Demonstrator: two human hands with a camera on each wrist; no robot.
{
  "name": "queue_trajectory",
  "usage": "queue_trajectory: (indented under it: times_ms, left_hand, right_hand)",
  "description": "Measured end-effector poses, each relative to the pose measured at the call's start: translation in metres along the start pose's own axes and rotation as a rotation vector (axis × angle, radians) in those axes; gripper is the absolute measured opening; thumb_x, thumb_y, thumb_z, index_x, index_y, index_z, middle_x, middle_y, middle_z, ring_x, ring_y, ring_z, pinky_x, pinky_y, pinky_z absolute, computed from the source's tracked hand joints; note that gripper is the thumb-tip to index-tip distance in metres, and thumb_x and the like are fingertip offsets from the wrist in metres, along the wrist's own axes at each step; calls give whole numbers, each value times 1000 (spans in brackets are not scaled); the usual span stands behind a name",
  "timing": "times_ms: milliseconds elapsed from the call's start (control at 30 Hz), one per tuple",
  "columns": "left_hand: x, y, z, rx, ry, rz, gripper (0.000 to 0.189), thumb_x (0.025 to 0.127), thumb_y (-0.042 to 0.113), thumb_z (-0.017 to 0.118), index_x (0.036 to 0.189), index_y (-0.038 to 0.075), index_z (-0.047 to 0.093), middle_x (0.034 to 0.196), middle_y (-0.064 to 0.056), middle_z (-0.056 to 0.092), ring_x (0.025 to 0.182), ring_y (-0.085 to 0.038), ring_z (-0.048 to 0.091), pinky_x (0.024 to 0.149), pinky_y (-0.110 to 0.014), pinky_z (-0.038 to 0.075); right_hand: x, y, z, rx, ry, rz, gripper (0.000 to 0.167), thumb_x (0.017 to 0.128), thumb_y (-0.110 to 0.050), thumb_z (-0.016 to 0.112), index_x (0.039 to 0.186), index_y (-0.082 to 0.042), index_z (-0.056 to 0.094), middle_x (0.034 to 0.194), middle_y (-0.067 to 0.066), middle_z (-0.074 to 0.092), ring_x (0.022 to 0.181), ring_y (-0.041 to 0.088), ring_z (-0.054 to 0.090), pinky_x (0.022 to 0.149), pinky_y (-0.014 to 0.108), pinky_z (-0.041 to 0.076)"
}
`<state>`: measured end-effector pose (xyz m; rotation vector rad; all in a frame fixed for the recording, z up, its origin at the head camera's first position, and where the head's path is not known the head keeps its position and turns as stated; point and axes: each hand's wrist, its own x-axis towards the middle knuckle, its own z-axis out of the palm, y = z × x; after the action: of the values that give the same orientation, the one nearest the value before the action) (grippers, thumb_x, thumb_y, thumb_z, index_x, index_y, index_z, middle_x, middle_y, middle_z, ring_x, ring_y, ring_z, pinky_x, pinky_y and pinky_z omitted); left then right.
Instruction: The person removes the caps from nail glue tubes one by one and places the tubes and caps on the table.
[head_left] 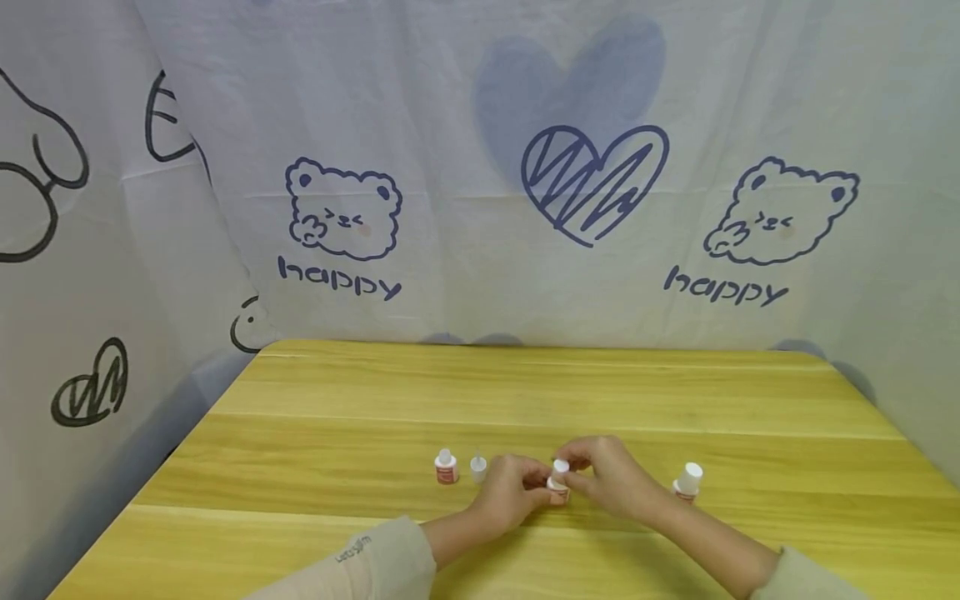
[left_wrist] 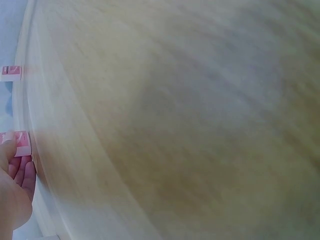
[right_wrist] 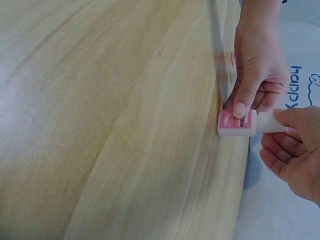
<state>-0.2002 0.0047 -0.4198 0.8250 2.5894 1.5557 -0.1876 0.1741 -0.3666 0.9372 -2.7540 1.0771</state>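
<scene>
A small white bottle with a pink-red label (right_wrist: 235, 123) stands on the wooden table between both hands. My left hand (head_left: 504, 496) grips its body, the thumb lying across the label in the right wrist view. The white cap (right_wrist: 270, 122) on top is pinched between thumb and fingers of my right hand (head_left: 609, 475). To the left is a second labelled bottle (head_left: 446, 470) with its cap off. Beside it a loose white cap (head_left: 478, 470) stands upside down, a thin stem pointing up. A third bottle (head_left: 687, 482), capped, stands right of my right hand, partly hidden behind the forearm.
The wooden table (head_left: 525, 396) has rounded far corners. Behind it hangs a pale cloth (head_left: 465, 233) printed with bears and hearts, and another drawn-on cloth (head_left: 150, 292) hangs at the left.
</scene>
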Motion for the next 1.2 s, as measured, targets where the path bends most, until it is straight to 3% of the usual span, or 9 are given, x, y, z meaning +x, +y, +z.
queue_trajectory:
  times_ms: [300, 567, 767, 1200]
  left_hand:
    - [0, -2, 0, -22, -11, -12, 17, 75, 12, 74, 88, 0, 73, 84, -12, 73, 74, -11, 69, 63, -8, 49]
    - [-1, -2, 0, -1, -15, -28, 18, 75, 14, 75, 88, 2, 74, 84, -10, 73, 73, -8, 69, 64, -8, 50]
    - [-1, -2, 0, 13, -6, -19, 19, 75, 15, 75, 90, 2, 73, 85, -10, 73, 73, -7, 68, 64, -8, 49]
    - [-1, 0, -1, 20, 3, 2, 17, 76, 9, 75, 91, 1, 73, 86, -12, 73, 75, -13, 69, 64, -8, 49]
  right_hand:
    - [0, 2, -3, 12, -58, -9, 14, 87, -6, 63, 98, -1, 68, 97, 10, 70, 86, 17, 65, 76, 31, 55]
    - [-1, 4, 6, 36, 41, 38, 14, 83, -8, 67, 94, 0, 69, 92, 10, 71, 81, 10, 63, 75, 24, 53]
    - [-2, 5, 11, 32, 127, 46, 6, 80, -6, 69, 84, -2, 70, 81, 7, 71, 73, 6, 63, 68, 20, 53]
    - [-1, 3, 6, 16, 88, 50, 5, 81, -6, 69, 85, -4, 71, 83, 5, 72, 74, 7, 63, 68, 18, 52]
